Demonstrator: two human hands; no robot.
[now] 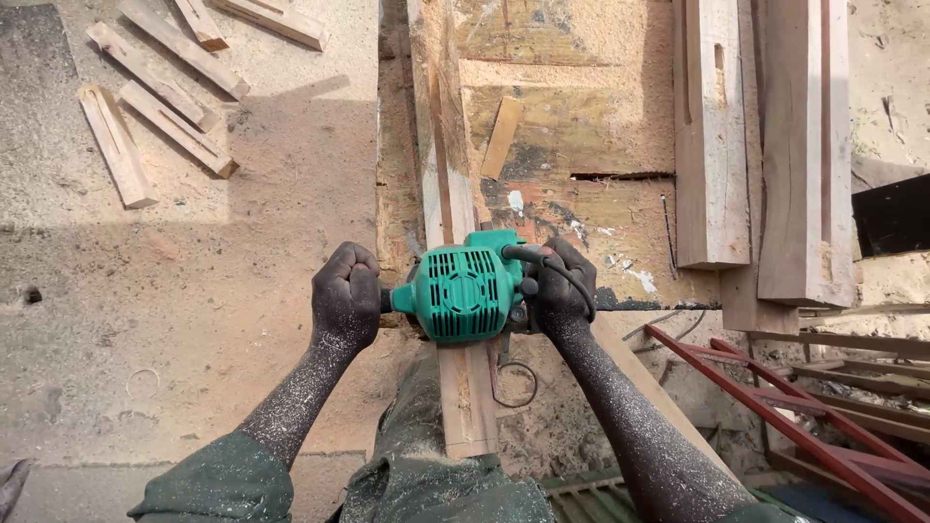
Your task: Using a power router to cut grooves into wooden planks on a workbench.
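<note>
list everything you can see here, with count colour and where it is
power tool: 1, green with black side grips, centre, on the narrow plank
narrow plank: 1, pale wood, running from the top edge down under the tool
black cord: 1, from the tool across the right hand
thick timbers: 2, pale, side by side, upper right on the bench
workbench top: 1, worn brown, dusted with sawdust
small flat offcut: 1, tan, on the bench right of the plank
short grooved pieces: about six, pale, on the sandy ground upper left
red metal frame: 1, lower right
left hand: closed on the tool's left grip, sawdust on forearm
right hand: closed on the tool's right grip
</note>
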